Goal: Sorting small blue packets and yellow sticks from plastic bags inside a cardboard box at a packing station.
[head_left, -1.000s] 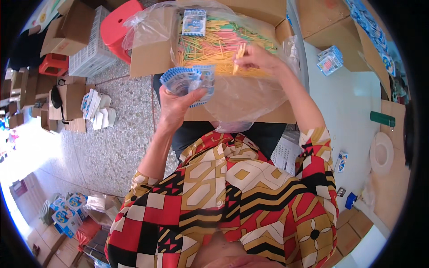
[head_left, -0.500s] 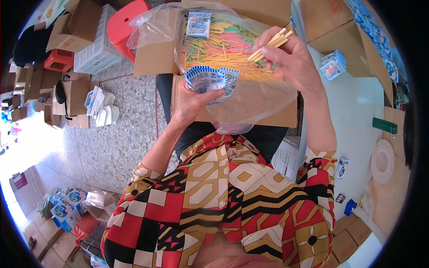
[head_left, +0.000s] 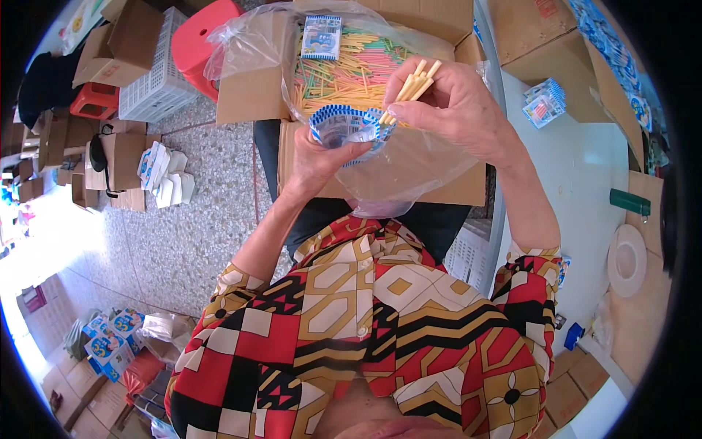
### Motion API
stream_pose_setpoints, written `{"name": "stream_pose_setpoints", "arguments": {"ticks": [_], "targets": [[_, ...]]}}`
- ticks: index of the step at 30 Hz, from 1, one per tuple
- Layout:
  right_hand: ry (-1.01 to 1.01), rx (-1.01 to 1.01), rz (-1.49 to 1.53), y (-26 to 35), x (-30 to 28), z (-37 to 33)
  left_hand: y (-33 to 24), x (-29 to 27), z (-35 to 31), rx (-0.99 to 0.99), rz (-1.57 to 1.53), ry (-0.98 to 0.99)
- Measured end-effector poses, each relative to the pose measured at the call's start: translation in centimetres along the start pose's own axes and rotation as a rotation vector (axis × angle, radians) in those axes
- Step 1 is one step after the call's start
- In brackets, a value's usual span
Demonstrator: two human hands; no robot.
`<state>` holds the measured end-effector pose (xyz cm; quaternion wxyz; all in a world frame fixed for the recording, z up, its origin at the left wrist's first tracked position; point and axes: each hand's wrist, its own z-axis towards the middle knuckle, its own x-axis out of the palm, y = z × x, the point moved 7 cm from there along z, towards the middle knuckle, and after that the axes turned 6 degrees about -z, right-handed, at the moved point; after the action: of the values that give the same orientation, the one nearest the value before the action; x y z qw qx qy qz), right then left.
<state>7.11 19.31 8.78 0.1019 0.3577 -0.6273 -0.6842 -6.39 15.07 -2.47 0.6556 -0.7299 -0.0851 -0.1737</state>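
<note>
My left hand (head_left: pixel 319 162) grips a blue-and-white printed plastic bag (head_left: pixel 338 126), its checkered mouth spread wide. In my right hand (head_left: pixel 457 106) is a small bunch of pale yellow sticks (head_left: pixel 417 84), pinched between thumb and fingers. Their lower ends reach the right rim of the bag. Behind both hands stands a cardboard box (head_left: pixel 252 95) lined with clear plastic, filled with loose yellow, pink and green sticks (head_left: pixel 336 84). On top of these, at the far left of the heap, lies a flat blue-and-white packet (head_left: pixel 321 38).
To the right is a pale table (head_left: pixel 585 190) with filled packets (head_left: pixel 544 102), a green stapler-like object (head_left: pixel 629 203) and a white round lid-like piece (head_left: pixel 627 260). A red stool (head_left: pixel 201 44) and white crate (head_left: pixel 157 80) stand at the far left. Flattened packaging (head_left: pixel 165 174) lies on the floor.
My right hand has moved left and nearer with the yellow sticks, from over the heap to the bag's mouth. The bag's opening looks wider and rounder in my left hand.
</note>
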Motion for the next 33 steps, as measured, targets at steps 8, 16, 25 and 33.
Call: {"name": "stream_pose_setpoints", "arguments": {"ticks": [8,16,25,33], "targets": [[0.025,0.029,-0.032,-1.3,0.6,-0.3,0.5,-0.1,-0.2,0.003,-0.011,0.017],[-0.004,0.019,-0.153,-0.7,0.7,-0.5,0.0,0.6,-0.3,-0.013,-0.028,0.021],[-0.065,-0.166,-0.276,-0.8,-0.3,-1.0,0.3,1.5,-0.3,-0.033,-0.130,0.015],[-0.094,-0.241,-0.214,-1.4,0.0,-1.2,0.3,2.0,-0.1,-0.048,-0.138,0.024]]}}
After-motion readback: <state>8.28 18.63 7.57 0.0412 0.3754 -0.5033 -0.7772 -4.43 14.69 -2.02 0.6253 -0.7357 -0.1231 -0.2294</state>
